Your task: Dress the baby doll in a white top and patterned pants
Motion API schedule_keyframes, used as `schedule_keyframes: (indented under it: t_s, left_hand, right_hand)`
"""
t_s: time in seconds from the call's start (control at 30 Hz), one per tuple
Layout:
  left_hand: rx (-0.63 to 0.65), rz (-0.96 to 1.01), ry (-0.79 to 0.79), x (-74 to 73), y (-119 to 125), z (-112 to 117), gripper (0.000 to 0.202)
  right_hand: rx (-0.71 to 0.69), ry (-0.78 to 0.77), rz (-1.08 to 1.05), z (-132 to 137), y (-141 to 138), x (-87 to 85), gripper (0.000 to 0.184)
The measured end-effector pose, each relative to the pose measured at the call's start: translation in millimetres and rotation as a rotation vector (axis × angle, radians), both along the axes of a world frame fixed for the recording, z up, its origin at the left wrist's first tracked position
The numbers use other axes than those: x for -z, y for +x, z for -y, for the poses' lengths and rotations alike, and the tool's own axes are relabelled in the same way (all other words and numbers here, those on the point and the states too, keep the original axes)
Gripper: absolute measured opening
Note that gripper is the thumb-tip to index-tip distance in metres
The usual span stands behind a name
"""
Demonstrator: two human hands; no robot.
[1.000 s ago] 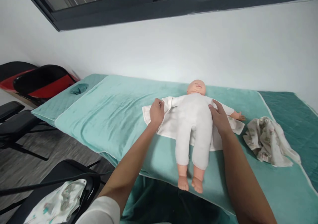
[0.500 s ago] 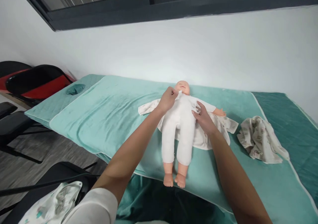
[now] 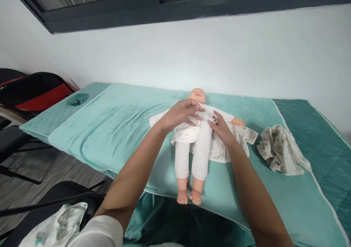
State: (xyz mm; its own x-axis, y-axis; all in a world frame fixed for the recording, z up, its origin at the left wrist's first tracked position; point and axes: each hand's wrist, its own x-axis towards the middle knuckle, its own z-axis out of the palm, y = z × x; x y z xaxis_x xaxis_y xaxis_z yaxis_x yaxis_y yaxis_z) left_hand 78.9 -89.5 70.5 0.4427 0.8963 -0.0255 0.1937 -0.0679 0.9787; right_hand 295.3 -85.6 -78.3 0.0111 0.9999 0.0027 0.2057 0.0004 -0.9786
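A baby doll (image 3: 201,155) with a white cloth body lies on its back, its bare feet towards me. A pale patterned baby shirt (image 3: 188,133) is spread beneath it, one front panel folded across the doll's belly and upper leg. Above the chest, my left hand (image 3: 183,113) is open, palm down, fingers spread over the edge of that panel. Against the other side of the doll's torso rests my right hand (image 3: 221,130), thumb and fingers apart. The other half of the shirt (image 3: 221,150) lies flat beside the doll, under my right hand.
A crumpled patterned garment (image 3: 282,150) lies to the right on the green-covered massage bed (image 3: 109,119). The bed stands along a white wall (image 3: 170,57) below a dark window frame (image 3: 109,15). Black and red chairs (image 3: 41,93) are at left; printed cloth (image 3: 61,223) lies on a near chair.
My left hand has moved from beside the doll's neck down over its chest, and the shirt's left panel now covers the belly. My right hand stays at the doll's side.
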Motion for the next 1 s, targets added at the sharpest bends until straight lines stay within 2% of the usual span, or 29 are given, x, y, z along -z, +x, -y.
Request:
schedule_keyframes:
  t_s: [0.1,0.13,0.23,0.33,0.43,0.5,0.63,0.7,0.83,1.0]
  left_hand:
    - [-0.245,-0.192,0.295,28.5,7.7,-16.2,0.018]
    - [-0.275,-0.269,0.386,40.7,11.3,-20.9,0.017]
    - [-0.218,-0.426,0.557,74.7,21.4,-20.9,0.029]
    - [-0.179,-0.538,0.652,93.9,23.7,5.2,0.041]
    - [-0.119,-0.602,0.648,100.5,14.1,42.7,0.047]
    - [-0.137,-0.582,0.649,104.4,3.2,63.2,0.046]
    - [-0.459,-0.471,0.592,118.0,-17.7,86.1,0.032]
    - [-0.538,-0.425,0.554,123.9,-24.4,92.0,0.023]
    - [-0.487,-0.344,0.562,124.8,-32.5,95.7,0.017]
    - [-0.486,-0.353,0.605,114.5,-34.5,72.7,0.017]
  right_hand:
    - [-0.022,-0.005,0.012,0.2,4.0,0.3,0.094]
    - [-0.032,0.002,0.019,0.1,5.4,0.6,0.092]
    - [-0.057,0.029,0.042,-0.4,9.6,2.3,0.086]
    - [-0.086,0.026,0.037,-0.7,12.6,4.5,0.086]
    - [-0.094,0.024,0.018,0.3,13.7,4.1,0.086]
    - [-0.085,0.021,0.034,1.8,13.6,1.6,0.085]
    - [-0.067,0.008,0.091,4.8,13.0,-3.4,0.081]
    - [-0.061,0.013,0.09,5.1,12.7,-3.8,0.079]
    - [-0.048,0.035,0.068,3.9,12.0,-1.9,0.076]
    - [-0.033,0.06,0.098,3.2,11.7,-0.5,0.074]
